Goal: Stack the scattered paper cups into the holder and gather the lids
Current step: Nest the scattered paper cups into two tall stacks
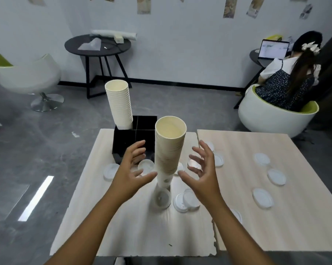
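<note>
Wood-grain table (142, 226): tall cup stack (169, 155) stands free btwn our spread left hand (131, 167) & right hand (203, 169); likely light, tippy — we'd grip mid-stack, both sides.

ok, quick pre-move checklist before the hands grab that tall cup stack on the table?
1. Left hand free: ok, fingers spread, holding nothing.
2. Right hand free: ok, open, apart from the stack.
3. Tall cup stack standing by itself on the table: ok, though blurred low down, so steadiness cannot tell.
4. Holder has room: ok, one compartment holds a cup stack; the others look empty.
5. Lids gathered: not ok, scattered over the table.
</note>
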`<state>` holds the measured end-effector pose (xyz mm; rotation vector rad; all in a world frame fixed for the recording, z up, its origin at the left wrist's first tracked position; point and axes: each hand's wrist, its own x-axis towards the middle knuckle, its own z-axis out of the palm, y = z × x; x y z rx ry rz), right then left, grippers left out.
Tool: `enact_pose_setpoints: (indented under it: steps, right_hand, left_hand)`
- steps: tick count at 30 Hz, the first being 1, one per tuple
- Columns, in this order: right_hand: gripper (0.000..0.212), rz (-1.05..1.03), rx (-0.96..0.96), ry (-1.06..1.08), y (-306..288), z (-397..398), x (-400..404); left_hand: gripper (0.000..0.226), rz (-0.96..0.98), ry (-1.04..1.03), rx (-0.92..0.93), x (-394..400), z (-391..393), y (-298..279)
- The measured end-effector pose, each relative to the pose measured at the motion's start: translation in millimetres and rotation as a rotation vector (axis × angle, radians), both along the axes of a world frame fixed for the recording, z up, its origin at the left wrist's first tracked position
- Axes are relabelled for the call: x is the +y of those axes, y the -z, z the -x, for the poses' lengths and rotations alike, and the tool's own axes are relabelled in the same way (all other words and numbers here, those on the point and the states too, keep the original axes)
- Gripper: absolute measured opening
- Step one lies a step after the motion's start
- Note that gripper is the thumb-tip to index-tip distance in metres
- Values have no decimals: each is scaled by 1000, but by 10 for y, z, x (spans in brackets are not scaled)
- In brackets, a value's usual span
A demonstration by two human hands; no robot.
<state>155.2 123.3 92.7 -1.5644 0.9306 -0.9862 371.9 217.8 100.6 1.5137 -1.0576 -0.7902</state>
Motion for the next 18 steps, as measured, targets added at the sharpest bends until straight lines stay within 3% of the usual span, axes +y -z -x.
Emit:
enact_pose_setpoints:
  steps: [8, 18]
  right_hand:
    - [91, -20, -54, -152, -201, -427, -495]
    - [87, -30, -78, -115, -250, -560, -579]
  left_hand:
    - [97, 54, 87, 48, -614, 49, -218]
    - [91, 85, 160, 44, -755, -163, -227]
